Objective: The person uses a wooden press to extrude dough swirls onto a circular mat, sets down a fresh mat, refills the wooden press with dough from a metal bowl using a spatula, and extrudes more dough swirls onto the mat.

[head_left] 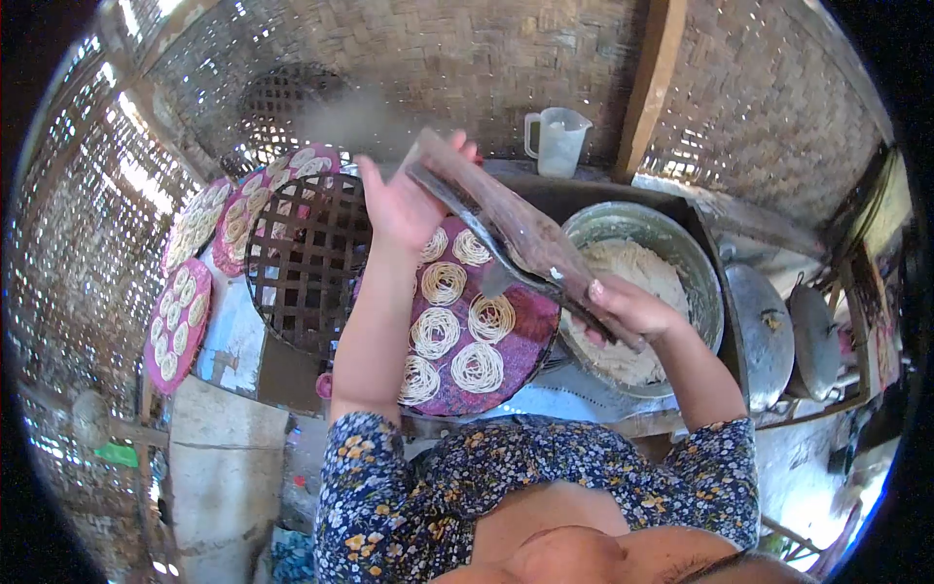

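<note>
A long wooden dough press (525, 229), with two hinged-looking arms, is held slantwise above the work surface. My right hand (628, 313) is wrapped round its lower right end, over the dough basin. My left hand (413, 200) is behind the upper left end, with thumb and fingers stretched out; the press partly hides it, and contact is unclear. Below lies a round purple mat (511, 365) bearing several coils of thin dough strands (435, 333). A large metal basin (705, 282) holds a mass of pale dough (637, 273).
Dark woven round trays (302, 258) lie left of the mat. Further left are purple mats (158, 336) with more coils. A clear plastic jug (561, 144) stands against the woven wall (438, 68). Lidded metal pots (754, 336) sit at the right.
</note>
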